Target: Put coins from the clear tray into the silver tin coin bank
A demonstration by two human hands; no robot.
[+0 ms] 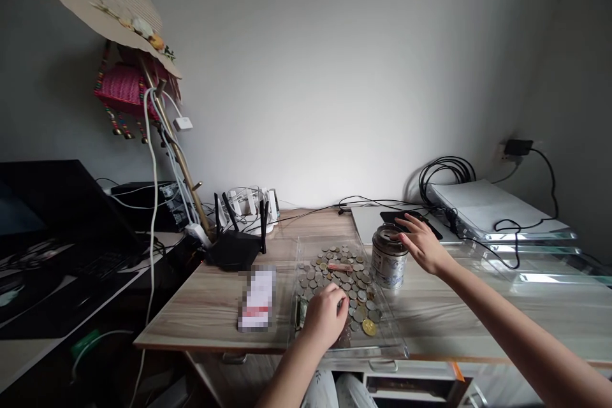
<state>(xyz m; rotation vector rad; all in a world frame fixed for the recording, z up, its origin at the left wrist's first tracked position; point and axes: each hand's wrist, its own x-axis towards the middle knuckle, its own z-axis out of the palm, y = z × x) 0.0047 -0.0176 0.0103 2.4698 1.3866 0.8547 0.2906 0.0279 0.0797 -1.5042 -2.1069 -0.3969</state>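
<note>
so the left hand (327, 313) is curled down over a bunch of coins (310, 275), fingertips mostly hidden, so can't tell if it's pinching any. the coins lie around and beyond it in a clear tray (306, 243), with a reddish note (340, 267) just past the knuckles. the right hand (423, 245) is spread wide, nothing gripped, fingers by the top of a tin (389, 264) right of the tray; can't tell if they touch. black router (234, 250) sits farther out, left of the left hand.
</note>
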